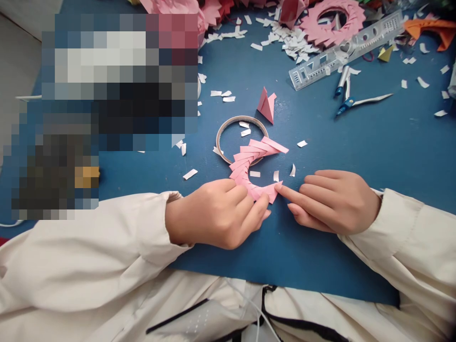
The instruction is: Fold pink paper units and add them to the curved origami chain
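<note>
A curved chain of folded pink paper pieces (251, 161) lies on the blue mat (356, 152), arcing from a thin ring (228, 127) down toward me. My left hand (217, 213) pinches the chain's near end between thumb and fingers. My right hand (331, 202) rests on the mat beside it, its index fingertip pressing the tip of the last pink piece. One loose folded pink piece (267, 104) stands upright just beyond the ring.
White paper scraps (285, 40) litter the mat. At the back lie a finished pink paper wreath (333, 21), a clear stencil ruler (345, 50), a compass (351, 95) and orange folded paper (432, 28). A blurred-out area covers the left side.
</note>
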### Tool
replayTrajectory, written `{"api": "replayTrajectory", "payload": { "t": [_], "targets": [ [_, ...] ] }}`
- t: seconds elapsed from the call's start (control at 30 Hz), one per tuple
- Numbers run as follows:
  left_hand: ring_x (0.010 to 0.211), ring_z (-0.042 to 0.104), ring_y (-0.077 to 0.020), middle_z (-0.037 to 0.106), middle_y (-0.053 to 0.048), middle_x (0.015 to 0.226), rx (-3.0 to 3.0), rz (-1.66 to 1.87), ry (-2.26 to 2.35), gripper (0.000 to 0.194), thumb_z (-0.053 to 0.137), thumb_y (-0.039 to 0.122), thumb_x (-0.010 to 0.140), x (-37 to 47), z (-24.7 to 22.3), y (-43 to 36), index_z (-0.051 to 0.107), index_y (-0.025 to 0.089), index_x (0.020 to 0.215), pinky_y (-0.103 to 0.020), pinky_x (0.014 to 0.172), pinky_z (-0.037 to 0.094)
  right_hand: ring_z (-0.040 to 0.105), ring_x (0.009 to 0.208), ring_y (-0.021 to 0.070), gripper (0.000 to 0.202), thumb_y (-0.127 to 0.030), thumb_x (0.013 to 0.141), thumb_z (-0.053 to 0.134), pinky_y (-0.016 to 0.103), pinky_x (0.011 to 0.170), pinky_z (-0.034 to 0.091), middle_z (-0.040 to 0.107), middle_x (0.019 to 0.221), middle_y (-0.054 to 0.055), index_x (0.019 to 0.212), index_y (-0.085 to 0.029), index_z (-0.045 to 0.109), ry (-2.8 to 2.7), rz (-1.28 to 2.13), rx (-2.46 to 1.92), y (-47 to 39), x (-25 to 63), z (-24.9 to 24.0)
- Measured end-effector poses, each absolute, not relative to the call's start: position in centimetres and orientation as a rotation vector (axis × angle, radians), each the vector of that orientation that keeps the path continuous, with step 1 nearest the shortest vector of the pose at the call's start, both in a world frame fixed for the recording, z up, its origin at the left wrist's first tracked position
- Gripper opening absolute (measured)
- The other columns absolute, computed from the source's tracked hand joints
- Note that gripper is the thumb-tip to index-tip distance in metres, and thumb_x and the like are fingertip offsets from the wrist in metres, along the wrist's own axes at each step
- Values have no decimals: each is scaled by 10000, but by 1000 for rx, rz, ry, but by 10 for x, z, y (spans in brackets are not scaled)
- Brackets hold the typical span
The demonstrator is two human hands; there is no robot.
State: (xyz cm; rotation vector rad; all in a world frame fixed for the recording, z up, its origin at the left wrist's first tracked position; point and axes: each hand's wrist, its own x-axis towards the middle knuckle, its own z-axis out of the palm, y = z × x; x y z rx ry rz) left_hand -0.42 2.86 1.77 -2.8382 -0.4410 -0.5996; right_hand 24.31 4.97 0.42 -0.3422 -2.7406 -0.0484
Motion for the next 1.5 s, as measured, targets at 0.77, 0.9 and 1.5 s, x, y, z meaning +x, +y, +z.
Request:
{"api": "replayTrajectory", "payload": {
  "t": [0.77, 0.9, 1.5],
  "targets": [
    [447, 533, -112, 569, 15, 514, -2961, -691, -399, 215, 575, 148, 894, -4, 16, 28, 632, 120, 688, -257, 439, 456, 468, 520, 100, 116, -116, 914, 533, 250, 525, 380, 568, 581, -37, 1021, -107, 579, -2744, -47, -415, 50, 244, 0],
    [459, 542, -114, 579, 13, 525, -2972, -677, -406, 211, 570, 151, 899, -3, 16, 28, 635, 117, 701, -257, 447, 462, 461, 522, 106, 116, -112, 911, 532, 252, 526, 380, 576, 585, -32, 1014, -102, 585, -2744, -43, -431, 49, 243, 0],
    [470, 510, -104, 543, 27, 535, -2968, -669, -430, 233, 564, 184, 899, -3, 15, 28, 598, 150, 671, -249, 460, 440, 530, 519, 97, 88, -188, 930, 542, 240, 520, 399, 632, 633, -28, 1006, -144, 540, -2678, 2, -529, 48, 238, 1]
  ]
}}
